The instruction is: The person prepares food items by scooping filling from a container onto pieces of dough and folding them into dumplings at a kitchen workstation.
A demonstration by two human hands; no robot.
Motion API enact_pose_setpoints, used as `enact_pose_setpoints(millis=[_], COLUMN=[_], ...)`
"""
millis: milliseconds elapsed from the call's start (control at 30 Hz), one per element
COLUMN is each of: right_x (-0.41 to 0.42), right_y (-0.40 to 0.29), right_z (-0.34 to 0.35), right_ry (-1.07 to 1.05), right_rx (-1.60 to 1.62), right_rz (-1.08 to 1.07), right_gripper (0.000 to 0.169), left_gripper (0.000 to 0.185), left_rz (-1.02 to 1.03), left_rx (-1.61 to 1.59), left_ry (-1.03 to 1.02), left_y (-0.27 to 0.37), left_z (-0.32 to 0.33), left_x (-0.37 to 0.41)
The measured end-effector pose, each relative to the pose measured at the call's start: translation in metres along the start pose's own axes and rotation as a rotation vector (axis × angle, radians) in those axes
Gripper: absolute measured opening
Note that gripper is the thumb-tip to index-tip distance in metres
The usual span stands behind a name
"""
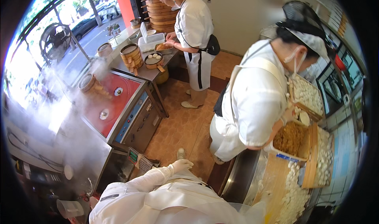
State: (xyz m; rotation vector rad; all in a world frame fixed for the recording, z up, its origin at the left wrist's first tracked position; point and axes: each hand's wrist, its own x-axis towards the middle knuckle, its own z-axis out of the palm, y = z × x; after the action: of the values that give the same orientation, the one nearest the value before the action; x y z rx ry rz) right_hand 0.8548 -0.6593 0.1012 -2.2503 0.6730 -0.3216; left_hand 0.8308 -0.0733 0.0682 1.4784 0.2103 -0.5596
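Note:
My left hand (182, 165), in a pale glove, hangs in front of my white apron over the tiled floor. No object shows in it, though its palm side is hidden. Nearest to it, on the left, is a digital scale (145, 164) with a lit green display. My right hand is out of view; a blurred pale shape, perhaps my sleeve (258, 209), reaches over the wooden work board (274, 172) at lower right. Many small white dough pieces (293, 194) lie along that board. Beyond them stands a white tub of brown filling (288, 139).
Steam rises around a red-topped steamer stove (125, 88) bearing a bamboo steamer stack (91, 85). A co-worker (260, 91) bends over the right-hand bench. Another person (195, 37) works at a steel table (145, 71) with bamboo steamers. Tiled floor (177, 120) runs between.

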Motion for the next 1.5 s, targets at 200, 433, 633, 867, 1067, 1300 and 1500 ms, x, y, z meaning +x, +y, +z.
enact_pose_setpoints(millis=[200, 433, 633, 867, 1067, 1300, 1500], right_x=[-0.092, -0.067, -0.028, 0.017, 0.095, 0.174, 0.212], right_y=[-0.266, -0.483, -0.589, -0.622, -0.674, -0.688, -0.638], right_z=[0.121, 0.323, 0.378, 0.412, 0.408, 0.389, 0.367], right_ry=[-0.784, -0.744, -0.749, -0.689, -0.619, -0.425, -0.081], right_rx=[0.436, 0.317, 0.551, 0.829, 1.073, 1.173, 1.176], right_rz=[-0.025, -0.8, -0.44, -0.105, -0.097, -0.03, 0.133], right_gripper=[0.022, 0.031, 0.023, 0.027, 0.046, 0.048, 0.042], left_gripper=[0.054, 0.04, 0.043, 0.046, 0.052, 0.047, 0.04], left_rz=[-0.401, -0.044, -0.01, -0.104, -0.111, -0.167, -0.415], left_rx=[-0.392, -0.829, -0.707, -0.713, -0.588, -0.593, -0.668], left_ry=[-0.394, -0.538, -0.314, -0.385, -0.503, -0.474, -0.402], left_y=[0.151, 0.249, 0.299, 0.324, 0.392, 0.412, 0.431], left_z=[-0.002, -0.142, -0.267, -0.273, -0.241, -0.215, -0.148], left_x=[0.076, 0.163, 0.229, 0.362, 0.453, 0.566, 0.645])
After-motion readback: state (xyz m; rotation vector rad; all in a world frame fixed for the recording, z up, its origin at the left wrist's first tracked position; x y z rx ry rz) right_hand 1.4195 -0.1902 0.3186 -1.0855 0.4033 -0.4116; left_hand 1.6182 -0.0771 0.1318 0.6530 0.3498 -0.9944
